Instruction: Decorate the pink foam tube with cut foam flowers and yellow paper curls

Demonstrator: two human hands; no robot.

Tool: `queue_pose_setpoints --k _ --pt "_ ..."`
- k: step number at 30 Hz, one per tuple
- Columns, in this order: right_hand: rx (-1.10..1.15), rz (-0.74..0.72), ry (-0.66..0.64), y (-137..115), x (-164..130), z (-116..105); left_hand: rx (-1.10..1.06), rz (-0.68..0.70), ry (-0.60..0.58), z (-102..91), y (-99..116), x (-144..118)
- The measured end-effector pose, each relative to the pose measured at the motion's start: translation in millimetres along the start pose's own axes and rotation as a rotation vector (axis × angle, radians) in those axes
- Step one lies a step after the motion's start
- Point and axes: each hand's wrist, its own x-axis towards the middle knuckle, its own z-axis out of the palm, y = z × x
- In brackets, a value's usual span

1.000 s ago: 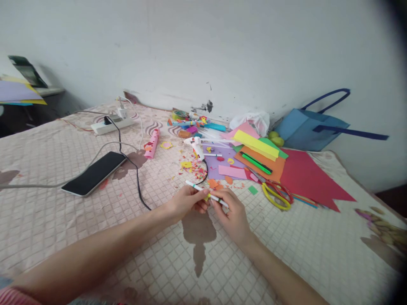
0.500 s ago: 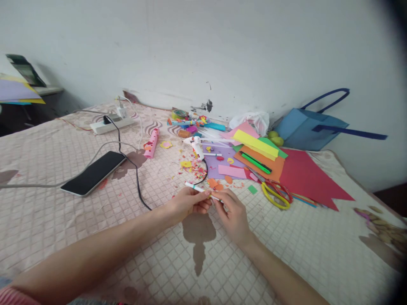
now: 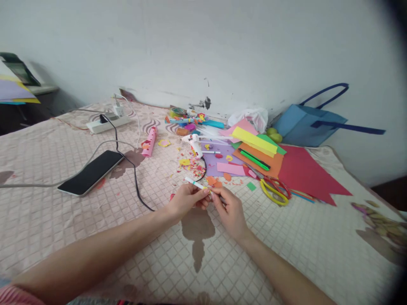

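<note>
Between my two hands is a thin white stick (image 3: pixel 193 182) with a teal band, its far end pointing up and left. My left hand (image 3: pixel 190 199) pinches it near the middle, thumb on top. My right hand (image 3: pixel 229 208) closes its fingertips on the near end, right beside the left thumb, and covers that end. A small yellow bit (image 3: pixel 205 189) shows on the stick at the fingertips. Just beyond the hands lie orange paper pieces (image 3: pixel 213 182) and a white hot glue gun (image 3: pixel 196 146) among tiny paper scraps.
Yellow-handled scissors (image 3: pixel 274 195), a green pen (image 3: pixel 254 159) and coloured paper sheets (image 3: pixel 311 171) lie to the right. A blue bag (image 3: pixel 310 123) stands by the wall. At left are a phone (image 3: pixel 90 173), a black cable (image 3: pixel 135 178), a power strip (image 3: pixel 110 124) and a pink paper roll (image 3: pixel 149 142).
The right fingers have drawn closer to the left thumb, and less of the stick's near end shows. The whole view has shifted slightly. Both hands keep their hold.
</note>
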Motion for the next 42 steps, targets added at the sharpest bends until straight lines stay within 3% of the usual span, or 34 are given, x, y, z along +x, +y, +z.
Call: queue_pose_setpoints --k 5,13,19,22,26,28,29,31,36,39,42 --pt "-0.039 -0.023 0.056 3.1 -0.9 1.3 -0.051 -0.033 -0.064 2.4 4.9 -2.4" --pt "-0.106 -0.059 0.065 3.3 -1.2 1.1 -0.044 -0.034 -0.03 -3.0 -2.5 1.8" --pt "-0.114 -0.053 0.024 0.3 -0.2 -5.8 0.029 0.024 0.06 0.6 10.4 -3.3" --pt "-0.123 -0.061 -0.024 0.5 2.8 -20.6 0.021 0.08 0.101 -6.8 22.2 -2.0" --pt "-0.18 -0.01 -0.112 17.4 12.1 -62.6 0.0 0.216 0.231 -32.2 46.6 4.7" --pt "-0.243 0.086 -0.063 35.5 17.1 -85.3 -0.027 0.28 0.278 -43.0 55.9 7.4" --pt "-0.299 0.121 0.035 46.1 19.0 -94.4 -0.032 0.276 0.28 -45.7 57.9 8.0" --pt "-0.448 0.123 0.141 67.7 21.2 -105.6 -0.02 0.215 0.239 -44.4 55.6 7.8" --pt "-0.688 0.064 0.123 104.7 19.7 -102.3 0.083 0.051 0.066 -20.8 33.2 0.1" --pt "-0.702 0.071 0.129 107.0 19.6 -96.8 0.117 -0.017 -0.033 -12.0 25.3 -4.9" --pt "-0.628 0.057 0.198 89.9 21.3 -89.4 0.122 -0.075 -0.081 -9.2 22.3 -7.2"
